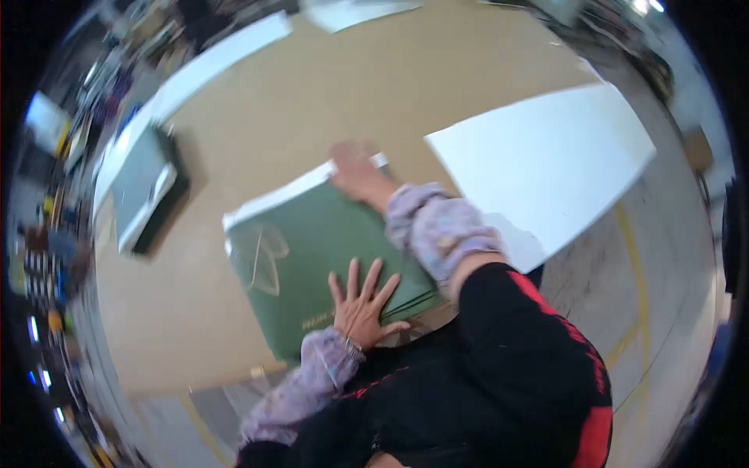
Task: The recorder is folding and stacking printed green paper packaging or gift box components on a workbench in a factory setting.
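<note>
In front of me lies a flat stack of dark green printed sheets or bags point(312, 242), with a pale leaf-shaped outline and a white strip along its far edge. Several layers show at its near right corner. My left hand point(360, 313) lies flat on the near part of the stack, fingers spread, holding nothing. At the far edge, my right hand point(359, 173) touches the white strip; motion blurs its fingers, so their grip cannot be made out. Patterned sleeve covers wrap both forearms.
A second green stack point(144, 191) with a white edge sits at the left of the brown tabletop point(312, 101). A large white sheet point(546, 156) lies at the right, reaching over the table edge. White strips point(222, 62) line the far left rim. Yellow lines point(636, 273) mark the floor.
</note>
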`<state>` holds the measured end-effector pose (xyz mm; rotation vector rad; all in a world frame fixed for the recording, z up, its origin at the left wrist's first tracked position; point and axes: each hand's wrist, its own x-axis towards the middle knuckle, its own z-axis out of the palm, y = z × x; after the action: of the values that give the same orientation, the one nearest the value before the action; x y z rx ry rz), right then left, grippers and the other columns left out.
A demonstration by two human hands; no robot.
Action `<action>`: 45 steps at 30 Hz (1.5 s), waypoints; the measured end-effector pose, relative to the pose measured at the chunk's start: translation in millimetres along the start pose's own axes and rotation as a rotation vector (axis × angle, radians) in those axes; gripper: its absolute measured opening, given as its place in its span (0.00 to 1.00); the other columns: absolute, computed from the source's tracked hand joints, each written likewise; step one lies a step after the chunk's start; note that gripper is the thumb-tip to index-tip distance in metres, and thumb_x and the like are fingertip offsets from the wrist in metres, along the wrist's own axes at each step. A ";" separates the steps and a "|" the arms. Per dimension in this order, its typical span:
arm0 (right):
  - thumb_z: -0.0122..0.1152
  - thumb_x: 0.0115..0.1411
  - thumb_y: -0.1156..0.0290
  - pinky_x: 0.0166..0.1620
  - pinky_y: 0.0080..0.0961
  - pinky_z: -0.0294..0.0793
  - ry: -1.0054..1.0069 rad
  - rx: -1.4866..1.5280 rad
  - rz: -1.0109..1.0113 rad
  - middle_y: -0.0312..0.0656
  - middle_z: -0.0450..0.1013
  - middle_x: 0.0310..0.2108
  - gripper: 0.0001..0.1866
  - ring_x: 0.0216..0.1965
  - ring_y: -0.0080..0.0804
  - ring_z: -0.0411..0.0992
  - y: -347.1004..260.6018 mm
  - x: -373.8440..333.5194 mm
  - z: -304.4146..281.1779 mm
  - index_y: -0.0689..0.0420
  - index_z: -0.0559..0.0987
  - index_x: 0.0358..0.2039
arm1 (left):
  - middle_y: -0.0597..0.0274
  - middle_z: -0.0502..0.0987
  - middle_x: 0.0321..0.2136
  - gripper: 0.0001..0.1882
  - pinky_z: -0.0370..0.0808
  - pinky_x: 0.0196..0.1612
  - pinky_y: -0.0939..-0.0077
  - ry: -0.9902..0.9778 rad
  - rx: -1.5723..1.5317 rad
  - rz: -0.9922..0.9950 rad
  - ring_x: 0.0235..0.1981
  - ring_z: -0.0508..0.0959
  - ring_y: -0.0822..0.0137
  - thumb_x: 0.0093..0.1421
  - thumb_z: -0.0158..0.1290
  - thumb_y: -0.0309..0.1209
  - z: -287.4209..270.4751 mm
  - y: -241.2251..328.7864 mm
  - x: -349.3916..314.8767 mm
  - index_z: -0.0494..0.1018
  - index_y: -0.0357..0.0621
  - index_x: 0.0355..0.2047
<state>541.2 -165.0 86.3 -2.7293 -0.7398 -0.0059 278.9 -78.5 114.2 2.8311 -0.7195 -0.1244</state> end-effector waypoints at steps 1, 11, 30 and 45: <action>0.44 0.64 0.55 0.67 0.52 0.40 0.060 -0.028 -0.027 0.52 0.53 0.65 0.33 0.68 0.46 0.47 1.3 -2.7 14.1 0.63 0.55 0.64 | 0.57 0.48 0.68 0.49 0.34 0.61 0.26 0.001 -0.002 -0.011 0.68 0.41 0.41 0.46 0.49 0.71 -0.6 3.9 -1.4 0.57 0.62 0.65; 0.58 0.58 0.53 0.68 0.45 0.46 0.187 0.174 -0.125 0.54 0.55 0.64 0.38 0.67 0.45 0.51 48.6 -274.9 -40.8 0.65 0.62 0.61 | 0.61 0.49 0.68 0.51 0.32 0.61 0.26 -0.003 0.078 -0.013 0.69 0.40 0.43 0.47 0.49 0.71 -5.6 7.0 -13.7 0.57 0.55 0.65; 0.63 0.51 0.47 0.44 0.44 0.72 -0.099 -0.212 0.236 0.53 0.73 0.36 0.29 0.40 0.51 0.73 98.8 -341.4 -106.4 0.63 0.73 0.39 | 0.59 0.55 0.65 0.37 0.37 0.65 0.36 0.136 -0.080 0.041 0.68 0.47 0.48 0.55 0.55 0.54 -7.6 8.5 -11.8 0.62 0.54 0.62; 0.56 0.52 0.67 0.40 0.43 0.76 -0.187 -0.358 0.272 0.56 0.74 0.36 0.16 0.39 0.49 0.74 101.0 -336.4 -93.0 0.66 0.75 0.36 | 0.61 0.55 0.65 0.36 0.37 0.65 0.35 0.182 -0.105 0.047 0.68 0.48 0.49 0.55 0.53 0.56 -1.6 2.3 -13.3 0.63 0.55 0.61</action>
<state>306.7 -440.9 116.3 -3.1869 -0.4404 0.1982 266.4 -73.8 116.6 2.6800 -0.7157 0.0988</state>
